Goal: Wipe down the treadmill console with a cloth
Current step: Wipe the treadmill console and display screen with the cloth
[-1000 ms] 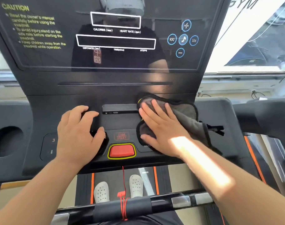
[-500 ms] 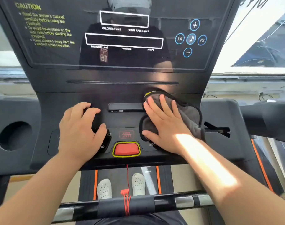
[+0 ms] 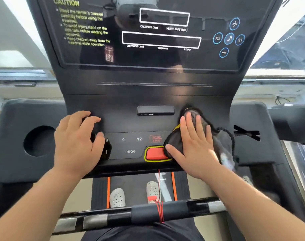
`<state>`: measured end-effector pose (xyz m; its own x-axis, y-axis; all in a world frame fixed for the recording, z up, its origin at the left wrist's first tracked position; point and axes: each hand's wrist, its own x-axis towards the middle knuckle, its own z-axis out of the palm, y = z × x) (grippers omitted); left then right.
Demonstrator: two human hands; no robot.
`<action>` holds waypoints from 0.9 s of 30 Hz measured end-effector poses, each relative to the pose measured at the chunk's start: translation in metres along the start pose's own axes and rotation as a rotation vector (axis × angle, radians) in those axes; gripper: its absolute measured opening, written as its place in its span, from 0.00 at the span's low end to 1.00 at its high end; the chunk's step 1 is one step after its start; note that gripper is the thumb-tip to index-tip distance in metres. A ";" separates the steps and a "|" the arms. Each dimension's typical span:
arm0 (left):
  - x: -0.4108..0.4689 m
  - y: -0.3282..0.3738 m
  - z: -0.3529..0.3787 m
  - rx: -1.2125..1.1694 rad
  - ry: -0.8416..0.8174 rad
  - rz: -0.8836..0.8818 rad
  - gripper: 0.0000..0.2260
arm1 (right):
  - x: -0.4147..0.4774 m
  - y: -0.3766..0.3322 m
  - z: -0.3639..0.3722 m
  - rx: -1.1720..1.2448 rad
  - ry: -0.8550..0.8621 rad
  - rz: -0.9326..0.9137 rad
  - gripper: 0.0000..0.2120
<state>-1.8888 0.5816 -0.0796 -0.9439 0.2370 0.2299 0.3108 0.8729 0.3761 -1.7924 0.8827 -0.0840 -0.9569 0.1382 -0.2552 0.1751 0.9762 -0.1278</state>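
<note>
Pressing flat on the cloth (image 3: 224,145), your right hand (image 3: 195,146) has its fingers straight and spread, palm down, holding the dark grey fabric against the right side of the treadmill console (image 3: 148,124). The cloth bunches out beyond your fingertips and past the little-finger side of the hand. Its black-and-yellow edge lies over the right end of the red button (image 3: 155,153). Your left hand (image 3: 76,141) rests on the console's left side, well apart from the right, fingers bent over a dark raised shape beside the number 6; whether it grips that shape cannot be told. Between your hands sit the 9, 12 and PROG markings and, higher up, a narrow port slot (image 3: 155,110). Below, a handlebar (image 3: 174,211) wound with a red cord (image 3: 160,213) crosses above your two pale shoes (image 3: 117,197)
</note>
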 end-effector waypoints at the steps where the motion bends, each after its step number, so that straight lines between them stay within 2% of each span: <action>1: -0.002 -0.007 -0.003 -0.015 0.005 -0.010 0.20 | -0.001 -0.011 0.001 0.015 0.004 -0.002 0.49; 5: -0.015 -0.026 -0.016 -0.089 0.011 -0.037 0.20 | 0.000 -0.063 0.005 -0.001 -0.029 -0.054 0.49; 10: -0.021 -0.041 -0.022 -0.091 -0.040 -0.058 0.21 | 0.005 -0.138 0.017 -0.047 0.011 -0.229 0.45; 14: -0.018 -0.045 -0.021 -0.105 -0.089 -0.046 0.22 | 0.015 -0.147 0.022 -0.041 0.041 -0.349 0.43; 16: -0.015 -0.045 -0.021 -0.119 -0.094 -0.062 0.23 | 0.015 -0.124 0.019 -0.036 0.089 -0.324 0.43; 22: -0.004 -0.048 -0.029 -0.124 -0.093 -0.071 0.24 | 0.000 -0.050 0.009 -0.025 0.100 -0.068 0.47; 25: -0.004 -0.050 -0.030 -0.136 -0.088 -0.079 0.23 | -0.002 -0.052 0.007 -0.024 0.068 -0.009 0.48; 27: -0.005 -0.050 -0.030 -0.146 -0.085 -0.081 0.23 | -0.002 -0.072 0.011 -0.056 0.080 -0.052 0.46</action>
<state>-1.8968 0.5238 -0.0730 -0.9707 0.2085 0.1194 0.2401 0.8207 0.5185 -1.8010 0.8100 -0.0844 -0.9803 0.0982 -0.1716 0.1140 0.9898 -0.0848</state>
